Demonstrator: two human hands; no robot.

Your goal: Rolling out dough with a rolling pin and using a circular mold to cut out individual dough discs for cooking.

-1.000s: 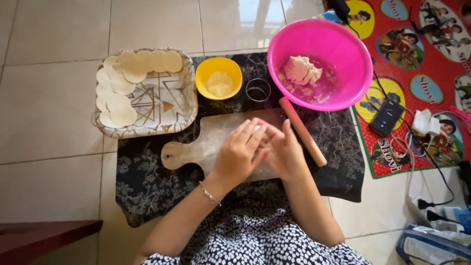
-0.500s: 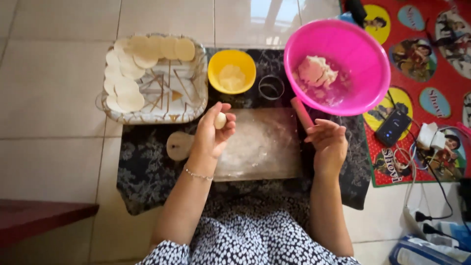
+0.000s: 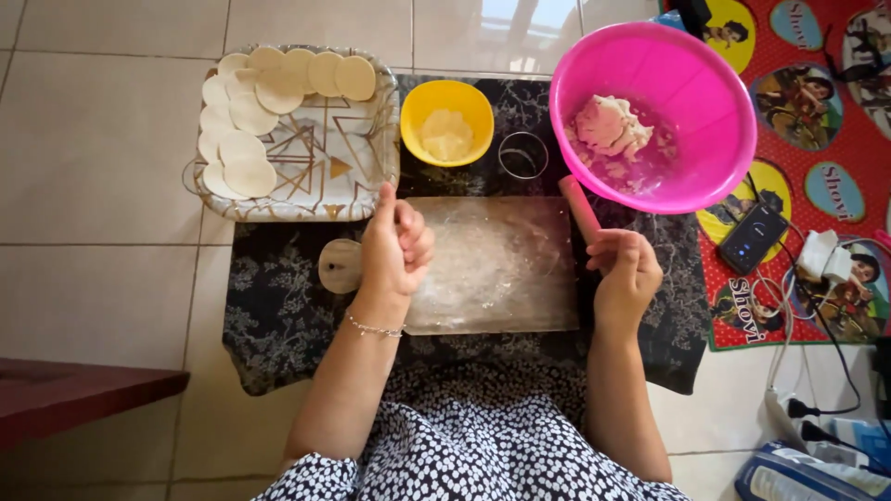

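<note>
- Left hand (image 3: pixel 394 243): loosely curled, fingers folded in, index pointing up toward the tray. Hovers over the left edge of the flour-dusted rectangular wooden rolling board (image 3: pixel 492 264). Can't tell whether anything sits inside the curl.
- Right hand (image 3: pixel 626 276): closed around the near end of the pink cylindrical rolling pin (image 3: pixel 580 208), at the board's right edge. The pin angles up and away toward the bowl.
- Hands well apart, the board's bare floured middle between them.
- Board lies on a black cloth with a pale floral print (image 3: pixel 278 306) spread on the tiled floor (image 3: pixel 93 186). Its round handle tab sticks out left, just beside the left hand.
- Big pink round plastic bowl (image 3: pixel 715 102), upper right, holds a lump of pale dough (image 3: pixel 608 125). The bowl's rim overlaps the pin's far end in view.
- Small yellow round bowl (image 3: pixel 483 107) above the board, with pale flour inside.
- Round metal ring cutter (image 3: pixel 523 154) between the yellow bowl and the pink one.
- Rectangular tray with a gold geometric pattern (image 3: pixel 325 176), upper left, carries thin round dough discs (image 3: pixel 251 116) laid overlapping along its top and left sides.
- Red patterned mat (image 3: pixel 835 139) at right, with a dark phone (image 3: pixel 754 237) and white cables on it.
</note>
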